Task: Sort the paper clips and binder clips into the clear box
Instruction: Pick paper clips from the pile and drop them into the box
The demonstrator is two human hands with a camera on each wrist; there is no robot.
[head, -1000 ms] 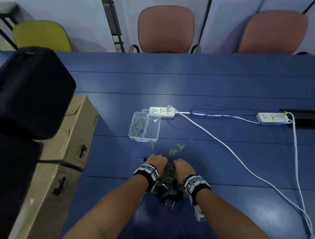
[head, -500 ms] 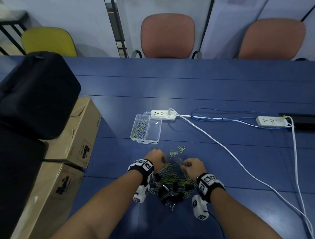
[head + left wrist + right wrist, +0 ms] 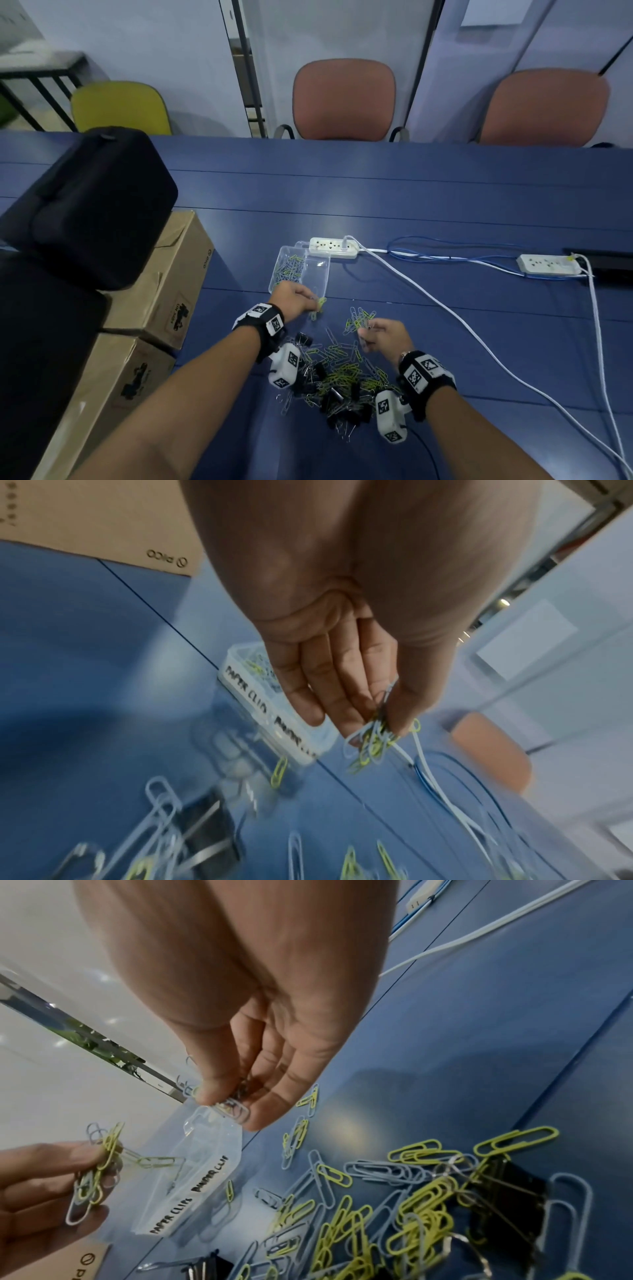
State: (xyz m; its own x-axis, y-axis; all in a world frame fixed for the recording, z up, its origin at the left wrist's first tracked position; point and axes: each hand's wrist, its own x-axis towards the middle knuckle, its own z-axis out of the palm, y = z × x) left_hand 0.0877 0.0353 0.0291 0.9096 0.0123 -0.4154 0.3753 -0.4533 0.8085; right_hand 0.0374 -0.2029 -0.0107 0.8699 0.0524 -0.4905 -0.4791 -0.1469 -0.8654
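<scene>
A clear two-compartment box (image 3: pixel 322 270) (image 3: pixel 192 1175) (image 3: pixel 274 715) sits on the blue table; its left compartment holds several paper clips, and its front wall is labelled for paper clips and binder clips. My left hand (image 3: pixel 310 301) (image 3: pixel 373 729) pinches a bunch of yellow and pale blue paper clips (image 3: pixel 371 746) (image 3: pixel 97 1172) just in front of the box. My right hand (image 3: pixel 364 334) (image 3: pixel 227 1110) pinches a few pale clips above the table. A pile of paper clips and black binder clips (image 3: pixel 339 380) (image 3: pixel 411 1204) lies between my wrists.
Two white power strips (image 3: pixel 334 247) (image 3: pixel 548 264) with white and blue cables (image 3: pixel 445 315) lie behind and to the right of the box. Cardboard boxes (image 3: pixel 164 291) and a black bag (image 3: pixel 89 205) stand at the left. Chairs line the table's far edge.
Both hands rose from the pile with clips pinched. The left hand moved forward to the box's front edge; the right hand moved forward and right. The pile is now uncovered.
</scene>
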